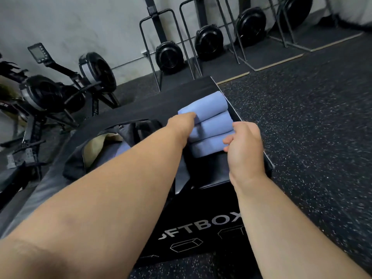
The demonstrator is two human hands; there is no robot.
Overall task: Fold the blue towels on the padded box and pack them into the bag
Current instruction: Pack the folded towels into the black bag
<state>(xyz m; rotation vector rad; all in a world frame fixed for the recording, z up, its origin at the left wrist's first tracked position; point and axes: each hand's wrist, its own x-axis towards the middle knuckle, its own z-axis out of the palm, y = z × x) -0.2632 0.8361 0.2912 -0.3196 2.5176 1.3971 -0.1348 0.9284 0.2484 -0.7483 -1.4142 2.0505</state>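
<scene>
Three folded blue towels (211, 125) lie in a row on the padded box (203, 178), close along its right edge, with the open bag (104, 154) sitting just to the box's left. The left hand (182, 125) reaches to the far towel, its fingers tucked against the roll so that I cannot tell whether they pinch it. The right hand (244, 141) is curled at the near towel's right end, fingertips touching the cloth.

The likeliest trouble, in my judgement, is a roll slipping off the box's right edge onto the floor (312, 117), since the towels sit so near it. Lifting all three at once could also let the soft folds spring open, as nothing binds them.

The towels look pale blue, plump and smooth, each touching the next. A strip of similar blue shows inside the bag.
</scene>
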